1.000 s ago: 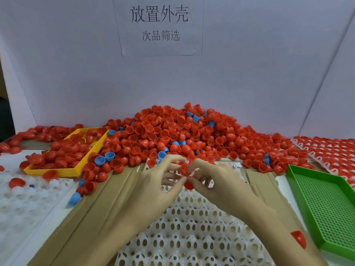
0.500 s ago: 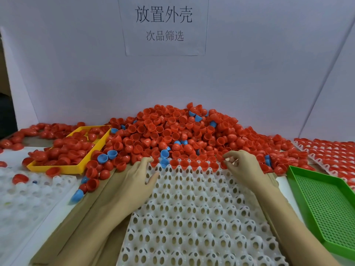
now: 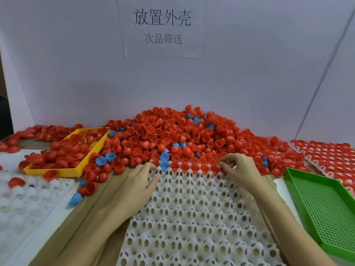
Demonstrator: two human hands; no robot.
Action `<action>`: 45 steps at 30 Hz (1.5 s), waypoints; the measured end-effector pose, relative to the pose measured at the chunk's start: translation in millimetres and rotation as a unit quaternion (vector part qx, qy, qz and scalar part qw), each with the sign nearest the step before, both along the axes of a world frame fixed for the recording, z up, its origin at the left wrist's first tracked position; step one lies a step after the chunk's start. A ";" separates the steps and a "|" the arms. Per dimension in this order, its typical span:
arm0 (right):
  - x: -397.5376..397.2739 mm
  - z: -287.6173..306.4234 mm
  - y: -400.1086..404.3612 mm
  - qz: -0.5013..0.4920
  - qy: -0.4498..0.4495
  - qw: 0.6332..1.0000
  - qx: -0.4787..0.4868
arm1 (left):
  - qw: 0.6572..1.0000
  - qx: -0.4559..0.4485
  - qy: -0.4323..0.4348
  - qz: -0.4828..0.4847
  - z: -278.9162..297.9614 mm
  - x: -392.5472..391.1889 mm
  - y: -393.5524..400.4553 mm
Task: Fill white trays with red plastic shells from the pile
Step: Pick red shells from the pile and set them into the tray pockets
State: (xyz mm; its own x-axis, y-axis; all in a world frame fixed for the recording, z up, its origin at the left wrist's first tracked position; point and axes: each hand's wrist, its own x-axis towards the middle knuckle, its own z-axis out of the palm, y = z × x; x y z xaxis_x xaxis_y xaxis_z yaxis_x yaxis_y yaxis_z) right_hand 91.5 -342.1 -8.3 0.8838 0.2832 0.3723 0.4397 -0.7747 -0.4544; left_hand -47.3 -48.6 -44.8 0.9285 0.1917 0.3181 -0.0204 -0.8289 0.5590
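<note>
your left hand (image 3: 138, 182) lies flat on the far left corner of the white tray (image 3: 192, 217), fingers straight and pointing toward 1 o'clock, the grip open and holding nothing. your right hand (image 3: 242, 169) sits at the tray's far right corner, at about 1 o'clock from the tray's middle; its fingers are curled with the tips drawn together near the last shell in the row, but you cannot tell from here whether that grip pinches a shell or is only closing over it.

the tray lies in front of you at 6 o'clock on brown cardboard (image 3: 107, 191). only its far row is filled: a line of red shells (image 3: 194, 167) seated cup-up along the 12 o'clock edge, with one blue shell (image 3: 165, 165) at the left end of that line, just beside your left fingertips. the other cells are open.

the pile (image 3: 172, 135) rises straight behind the tray at 12 o'clock, touching its far edge and spreading wide to both sides, with a few blue shells mixed in.

at 10 o'clock a yellow tray (image 3: 57, 171) holds more red shells. at 9 o'clock another white tray (image 3: 25, 196) rests on the tabletop with a red shell on it. at 3 o'clock is a green tray (image 3: 326, 206), and beyond it, at 2 o'clock, a filled tray (image 3: 326, 152) of red shells. a paper sign (image 3: 162, 25) hangs on the back wall at 12 o'clock.
</note>
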 end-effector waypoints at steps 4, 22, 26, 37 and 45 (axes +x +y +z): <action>3.8 7.5 6.2 -0.008 -0.022 1.000 0.013 | 1.000 0.006 0.001 0.004 2.3 -1.0 -0.8; 47.9 23.7 74.1 0.047 0.087 0.995 -0.031 | 0.994 0.107 0.007 0.033 14.4 -9.8 -2.2; 21.2 44.6 57.9 0.087 0.088 0.985 0.119 | 0.986 0.160 -0.012 0.052 20.5 -13.0 -4.5; -87.2 42.3 33.1 0.280 0.226 0.910 0.207 | 0.964 -0.040 -0.197 -0.175 44.0 -34.0 -58.7; -96.5 41.5 32.8 0.272 0.243 0.900 0.238 | 0.954 -0.119 -0.201 -0.186 48.2 -36.4 -67.8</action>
State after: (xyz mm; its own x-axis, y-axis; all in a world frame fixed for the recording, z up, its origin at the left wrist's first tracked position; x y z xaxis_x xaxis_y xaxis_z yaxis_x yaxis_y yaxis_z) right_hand -5.0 -309.3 33.2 0.7538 0.6342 0.1720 0.3544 -0.1720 -0.9191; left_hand -83.7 -116.4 3.4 0.7586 -0.0168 0.6513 -0.5411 -0.5730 0.6156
